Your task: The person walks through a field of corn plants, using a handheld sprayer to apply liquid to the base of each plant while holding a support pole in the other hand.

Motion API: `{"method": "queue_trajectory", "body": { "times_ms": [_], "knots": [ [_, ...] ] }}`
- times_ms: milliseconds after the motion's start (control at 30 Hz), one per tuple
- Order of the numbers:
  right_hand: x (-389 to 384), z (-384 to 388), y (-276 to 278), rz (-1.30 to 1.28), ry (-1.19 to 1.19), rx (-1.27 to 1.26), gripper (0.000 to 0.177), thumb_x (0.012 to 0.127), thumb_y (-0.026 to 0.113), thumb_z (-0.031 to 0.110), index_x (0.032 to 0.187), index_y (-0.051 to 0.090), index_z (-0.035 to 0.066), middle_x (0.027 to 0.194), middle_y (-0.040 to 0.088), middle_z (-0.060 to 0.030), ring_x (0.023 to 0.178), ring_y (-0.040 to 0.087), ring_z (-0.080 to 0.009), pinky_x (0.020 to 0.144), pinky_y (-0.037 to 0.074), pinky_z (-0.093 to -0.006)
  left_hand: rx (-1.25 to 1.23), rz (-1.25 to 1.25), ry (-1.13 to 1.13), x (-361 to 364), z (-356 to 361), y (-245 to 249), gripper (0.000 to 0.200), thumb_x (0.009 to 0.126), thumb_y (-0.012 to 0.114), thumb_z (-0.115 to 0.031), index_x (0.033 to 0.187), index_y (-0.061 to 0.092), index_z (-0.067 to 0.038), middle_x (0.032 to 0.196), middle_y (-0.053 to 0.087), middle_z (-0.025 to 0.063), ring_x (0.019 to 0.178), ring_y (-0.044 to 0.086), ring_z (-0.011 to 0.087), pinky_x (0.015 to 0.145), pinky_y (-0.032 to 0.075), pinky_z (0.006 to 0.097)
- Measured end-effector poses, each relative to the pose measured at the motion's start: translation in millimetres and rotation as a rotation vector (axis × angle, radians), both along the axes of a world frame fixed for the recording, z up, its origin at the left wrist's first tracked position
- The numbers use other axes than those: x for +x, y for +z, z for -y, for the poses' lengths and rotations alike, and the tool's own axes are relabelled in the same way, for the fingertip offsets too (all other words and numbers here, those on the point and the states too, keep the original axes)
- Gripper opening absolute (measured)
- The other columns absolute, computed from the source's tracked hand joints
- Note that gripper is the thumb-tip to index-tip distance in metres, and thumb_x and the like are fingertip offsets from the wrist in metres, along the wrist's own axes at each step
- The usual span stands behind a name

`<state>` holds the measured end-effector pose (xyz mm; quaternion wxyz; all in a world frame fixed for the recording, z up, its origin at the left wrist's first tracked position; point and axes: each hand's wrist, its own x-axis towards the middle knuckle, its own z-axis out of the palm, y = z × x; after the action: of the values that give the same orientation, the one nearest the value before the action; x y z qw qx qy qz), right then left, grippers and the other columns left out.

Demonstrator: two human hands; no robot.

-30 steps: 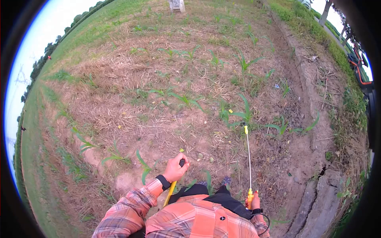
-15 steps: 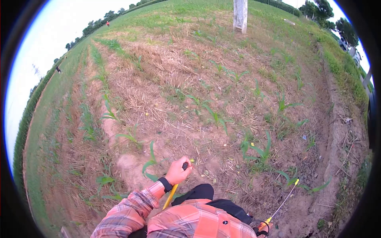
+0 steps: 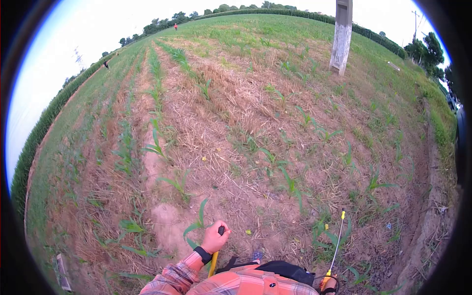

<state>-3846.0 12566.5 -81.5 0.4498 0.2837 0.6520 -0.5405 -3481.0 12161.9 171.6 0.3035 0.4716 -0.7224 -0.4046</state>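
My left hand (image 3: pixel 213 242) is wrapped around the black grip of a yellow pump lever (image 3: pixel 213 265) in front of my body, low in the view. A dark band circles that wrist. At the lower right my right hand (image 3: pixel 330 284), partly cut off by the frame edge, is closed on the yellow handle of a spray wand (image 3: pixel 336 248). The thin wand slants up and away to a yellow nozzle (image 3: pixel 343 215) above young corn plants (image 3: pixel 334 241). A black hose curves beside the right hand. Another corn seedling (image 3: pixel 200 221) stands just beyond my left hand.
Seedling rows and dry straw (image 3: pixel 226 113) cover the soil ahead. A concrete post (image 3: pixel 341 39) rises at the upper right. A raised earth edge (image 3: pixel 428 162) runs along the right. Far off are a person in red (image 3: pixel 176 27) and a dark figure (image 3: pixel 105 64).
My view has tilted up and turned left, so the post and plants appear lower and farther right. The wand's nozzle has swung left. Both hands keep their hold.
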Motion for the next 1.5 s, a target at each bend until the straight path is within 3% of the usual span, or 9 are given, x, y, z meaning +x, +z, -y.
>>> {"method": "queue_trajectory", "body": {
  "times_ms": [233, 500, 633, 733, 833, 967, 1100, 1333, 1500],
  "knots": [
    [-1.3, 200.3, 38.7, -0.312, 0.616, 0.017, 0.062, 0.081, 0.021, 0.052, 0.062, 0.051, 0.001, 0.045, 0.048, -0.0101, 0.031, 0.044, -0.0196, 0.030, 0.034, -0.0297, 0.054, -0.078, 0.189, 30.6, 39.4, -9.4, 0.013, 0.069, 0.059, -0.007, 0.070, 0.046, -0.005, 0.053, 0.044, 0.0017, 0.049, 0.043, 0.0085, 0.045, 0.035, 0.0238],
    [26.0, 361.5, 116.5, -0.104, 1.272, -0.160, 0.054, 0.083, 0.029, 0.045, 0.073, 0.057, -0.001, 0.056, 0.055, -0.0070, 0.043, 0.052, -0.0152, 0.042, 0.041, -0.0247, 0.012, -0.057, 0.410, 31.3, 64.2, 11.1, 0.014, 0.067, 0.060, -0.006, 0.069, 0.047, -0.005, 0.054, 0.044, -0.0006, 0.049, 0.041, 0.0074, 0.046, 0.035, 0.0220],
    [12.3, 409.5, 60.3, -0.059, 1.388, -0.206, 0.052, 0.084, 0.032, 0.042, 0.075, 0.057, -0.002, 0.063, 0.058, -0.0083, 0.052, 0.054, -0.0162, 0.049, 0.041, -0.0267, 0.027, -0.073, 0.499, 23.6, 84.0, 8.4, 0.013, 0.068, 0.059, -0.005, 0.071, 0.046, -0.005, 0.059, 0.046, 0.0011, 0.052, 0.043, 0.0079, 0.048, 0.036, 0.0220],
    [8.2, 452.3, 118.2, -0.363, 1.424, -0.025, 0.053, 0.084, 0.032, 0.042, 0.077, 0.057, -0.003, 0.066, 0.059, -0.0099, 0.055, 0.055, -0.0183, 0.051, 0.041, -0.0284, -0.008, -0.023, 0.537, 13.2, 108.7, 2.5, 0.013, 0.068, 0.058, -0.004, 0.073, 0.046, -0.005, 0.059, 0.047, 0.0014, 0.053, 0.043, 0.0084, 0.048, 0.036, 0.0229],
    [-46.6, 469.1, -21.1, -0.416, 1.338, -0.118, 0.056, 0.083, 0.025, 0.044, 0.070, 0.057, 0.000, 0.058, 0.057, -0.0093, 0.049, 0.055, -0.0183, 0.048, 0.042, -0.0283, -0.025, -0.008, 0.547, -12.1, 143.6, -1.0, 0.013, 0.068, 0.058, -0.004, 0.073, 0.045, -0.005, 0.059, 0.046, 0.0024, 0.053, 0.044, 0.0100, 0.049, 0.036, 0.0239],
    [-81.6, 502.6, 80.0, -0.271, 1.084, 0.016, 0.053, 0.081, 0.032, 0.045, 0.074, 0.057, -0.002, 0.065, 0.059, -0.0119, 0.053, 0.056, -0.0208, 0.049, 0.042, -0.0297, -0.007, 0.053, 0.535, -49.6, 192.2, -2.3, 0.014, 0.068, 0.058, -0.004, 0.072, 0.045, -0.005, 0.059, 0.045, 0.0025, 0.053, 0.043, 0.0112, 0.050, 0.036, 0.0247],
    [-146.7, 517.2, 19.6, -0.060, 0.839, 0.003, 0.057, 0.081, 0.023, 0.049, 0.063, 0.051, 0.003, 0.045, 0.049, -0.0092, 0.032, 0.044, -0.0194, 0.030, 0.034, -0.0314, 0.015, -0.003, 0.555, -65.1, 216.0, -6.4, 0.014, 0.068, 0.057, -0.004, 0.072, 0.044, -0.005, 0.059, 0.043, 0.0019, 0.053, 0.041, 0.0112, 0.051, 0.036, 0.0250],
    [-206.1, 559.4, 1.3, -0.063, 0.414, -0.148, 0.056, 0.080, 0.023, 0.053, 0.070, 0.048, 0.003, 0.046, 0.045, -0.0073, 0.033, 0.041, -0.0163, 0.030, 0.033, -0.0252, 0.008, 0.055, 0.662, -60.3, 234.0, 9.6, 0.011, 0.069, 0.056, -0.004, 0.071, 0.045, -0.004, 0.060, 0.045, 0.0024, 0.055, 0.043, 0.0105, 0.051, 0.036, 0.0232],
    [-203.0, 613.1, 17.1, -0.114, 0.483, -0.125, 0.055, 0.080, 0.021, 0.054, 0.066, 0.045, 0.006, 0.045, 0.044, -0.0065, 0.032, 0.038, -0.0167, 0.030, 0.030, -0.0275, 0.025, 0.064, 0.711, -46.5, 265.9, 2.0, 0.011, 0.070, 0.056, -0.003, 0.072, 0.045, -0.004, 0.060, 0.044, 0.0017, 0.055, 0.043, 0.0095, 0.051, 0.036, 0.0227]
  ]
}}
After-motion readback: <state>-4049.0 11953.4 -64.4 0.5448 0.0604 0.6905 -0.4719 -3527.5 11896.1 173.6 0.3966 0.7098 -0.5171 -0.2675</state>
